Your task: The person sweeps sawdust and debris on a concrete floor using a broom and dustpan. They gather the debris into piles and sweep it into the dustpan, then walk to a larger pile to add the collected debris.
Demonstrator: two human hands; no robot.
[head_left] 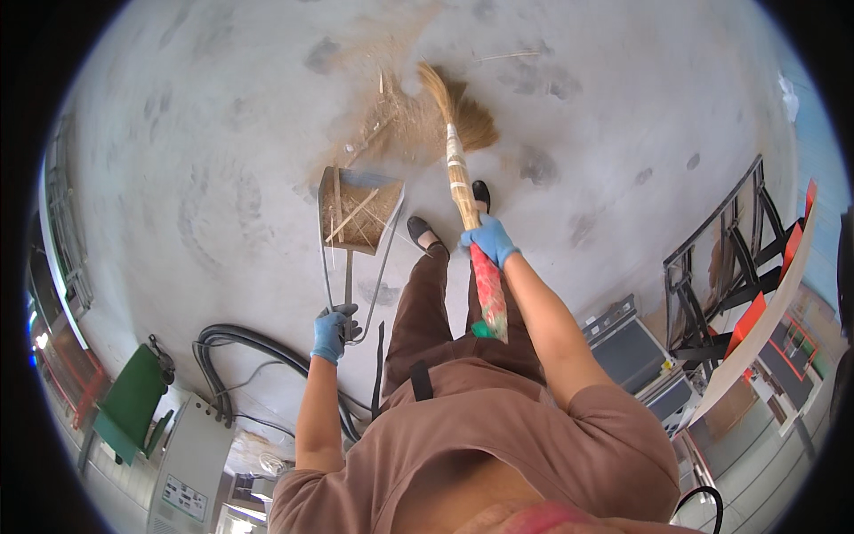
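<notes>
My right hand (490, 240) grips the broom (461, 182), fingers wrapped round it, bristles (476, 126) by tan debris (407, 116) on the floor (578, 133); my left hand (330, 334) curls its fingers round the handle (348, 278) of the dustpan (366, 181) (thin strips (354, 214) and brown litter (366, 231) inside), left of my shoes (422, 231).

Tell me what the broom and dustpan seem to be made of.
Broom: probably dried plant fibre, matte, judging by straw-coloured bristles fanning into fine strands. Dustpan: perhaps metal, smooth and greyish, judging by its slim handle, though brown debris hides much inside.
</notes>
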